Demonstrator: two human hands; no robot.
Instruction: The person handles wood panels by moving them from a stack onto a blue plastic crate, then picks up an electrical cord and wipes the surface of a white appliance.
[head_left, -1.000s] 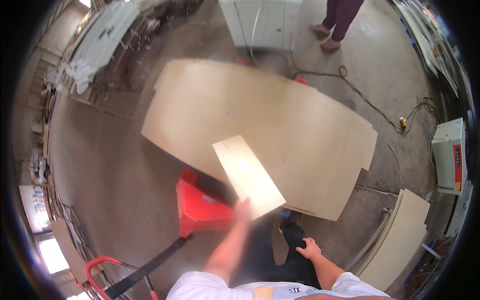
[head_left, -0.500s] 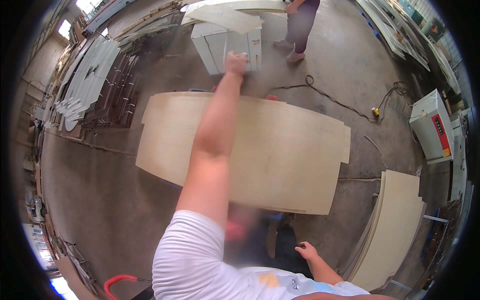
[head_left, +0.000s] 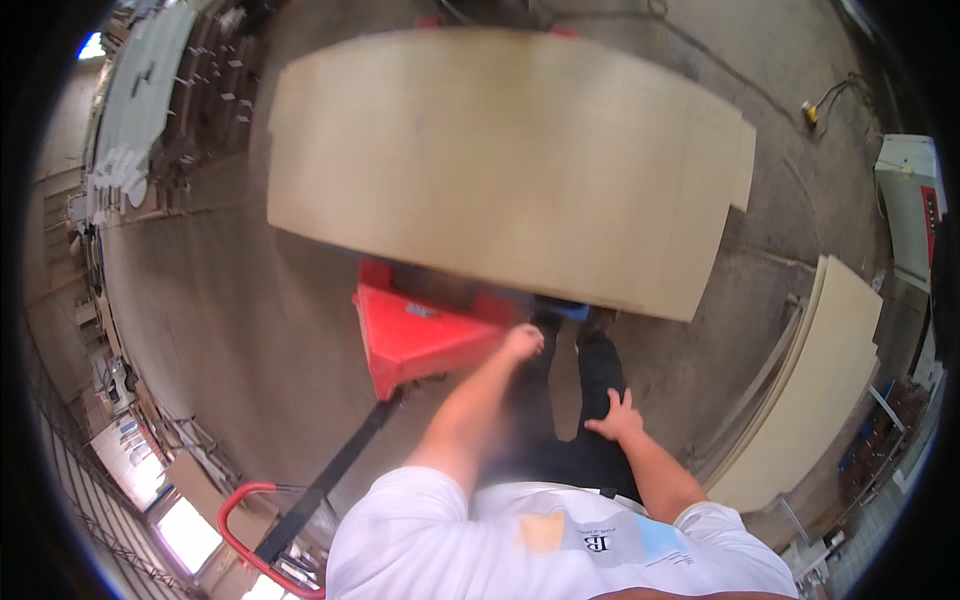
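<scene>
My left hand [head_left: 525, 342] hangs in front of my legs, just right of a red pallet truck [head_left: 425, 335]. Its fingers look curled in; what they hold, if anything, is too small to make out. By my right thigh is my right hand [head_left: 618, 420], its fingers spread and nothing in it. Beyond both hands lies a stack of large pale sheets [head_left: 490, 160], with uneven edges at the right. Neither hand touches the sheets. A blue part [head_left: 563, 308] shows under the stack's near edge.
The truck's long handle [head_left: 330, 480] slants toward the lower left. More pale boards [head_left: 810, 400] lean at the right. Grey panels [head_left: 145, 85] and dark brown pieces [head_left: 212, 95] are stacked at the far left. A cable with a yellow plug [head_left: 809, 113] lies on the floor; a white cabinet [head_left: 908, 205] stands nearby.
My left arm has drawn back from over the sheets to beside my legs. The view has tipped down, bringing the red pallet truck into sight; the far cabinet and other person are gone from view.
</scene>
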